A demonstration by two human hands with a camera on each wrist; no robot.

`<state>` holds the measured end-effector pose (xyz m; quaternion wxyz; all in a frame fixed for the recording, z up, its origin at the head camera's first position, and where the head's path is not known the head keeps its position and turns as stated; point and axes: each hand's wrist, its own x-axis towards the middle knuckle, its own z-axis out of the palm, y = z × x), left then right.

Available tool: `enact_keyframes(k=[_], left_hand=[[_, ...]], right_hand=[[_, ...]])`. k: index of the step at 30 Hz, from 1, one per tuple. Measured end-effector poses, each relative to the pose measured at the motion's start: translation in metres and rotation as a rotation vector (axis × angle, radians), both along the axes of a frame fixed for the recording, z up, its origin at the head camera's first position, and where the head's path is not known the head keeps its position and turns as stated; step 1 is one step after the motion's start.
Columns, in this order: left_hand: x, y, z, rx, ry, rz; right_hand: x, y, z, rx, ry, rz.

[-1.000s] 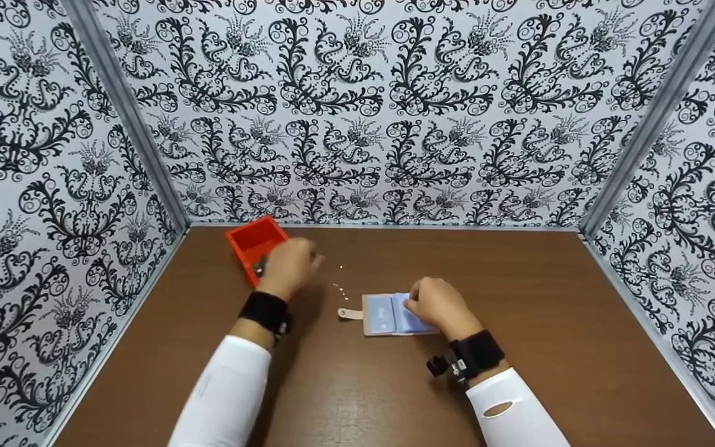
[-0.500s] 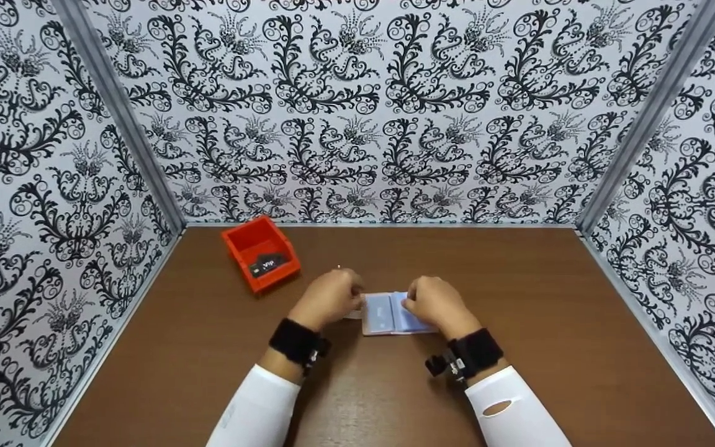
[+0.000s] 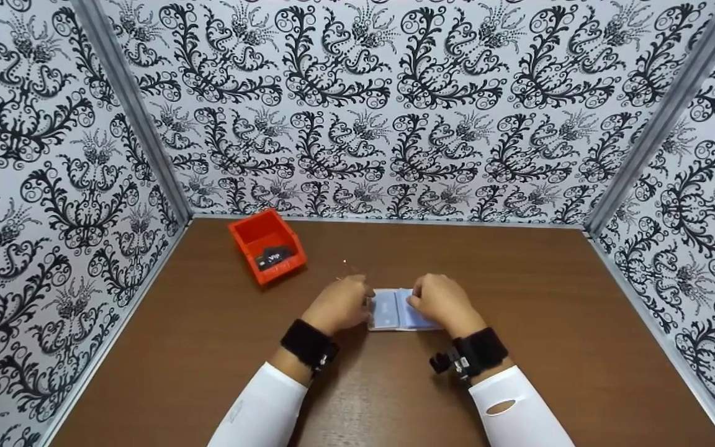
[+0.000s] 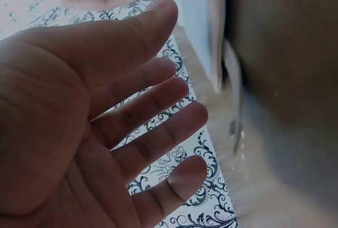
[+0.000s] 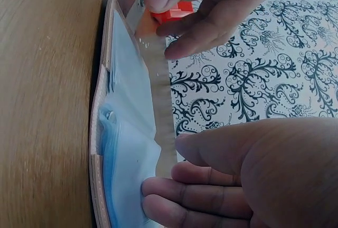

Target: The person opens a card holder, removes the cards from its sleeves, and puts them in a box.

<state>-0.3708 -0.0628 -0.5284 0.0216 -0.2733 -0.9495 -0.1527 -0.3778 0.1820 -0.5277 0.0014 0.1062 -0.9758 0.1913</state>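
A card holder (image 3: 385, 310) with clear plastic sleeves lies spread open on the table. At its left edge is my left hand (image 3: 340, 305), covering the strap in the head view. The left wrist view shows that hand's fingers (image 4: 169, 120) loosely extended with nothing between them, the strap (image 4: 234, 96) just beyond. My right hand (image 3: 443, 304) is over the right half of the holder. In the right wrist view its fingertips (image 5: 153, 188) rest against the bluish sleeves (image 5: 129, 159), thumb apart from them.
A red bin (image 3: 289, 266) with dark cards (image 3: 274, 256) inside, one lettered "VIP", stands at the back left of the brown table (image 3: 550, 298). Small light specks (image 3: 344, 262) show behind my left hand. Patterned walls (image 3: 364, 124) enclose the table's back and sides.
My left hand has come away from the red bin, moving right and nearer to me, to the holder's left edge. My right hand has stayed at the sleeves.
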Motion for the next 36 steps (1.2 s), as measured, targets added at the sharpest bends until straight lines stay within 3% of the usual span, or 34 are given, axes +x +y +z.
enact_keyframes(k=[11, 18, 25, 36], left_hand=[[0.003, 0.004, -0.016, -0.041, 0.004, -0.019], [0.007, 0.004, -0.017, -0.045, 0.015, -0.012], [0.005, 0.005, -0.018, -0.028, 0.059, -0.069], [0.000, 0.007, -0.020, -0.012, 0.009, -0.126]], right_hand=[[-0.001, -0.001, -0.005, 0.009, -0.001, 0.000], [-0.001, -0.002, -0.002, 0.008, 0.012, 0.006], [-0.002, 0.000, -0.002, 0.014, 0.011, 0.003], [-0.002, 0.000, 0.000, 0.003, -0.008, -0.005]])
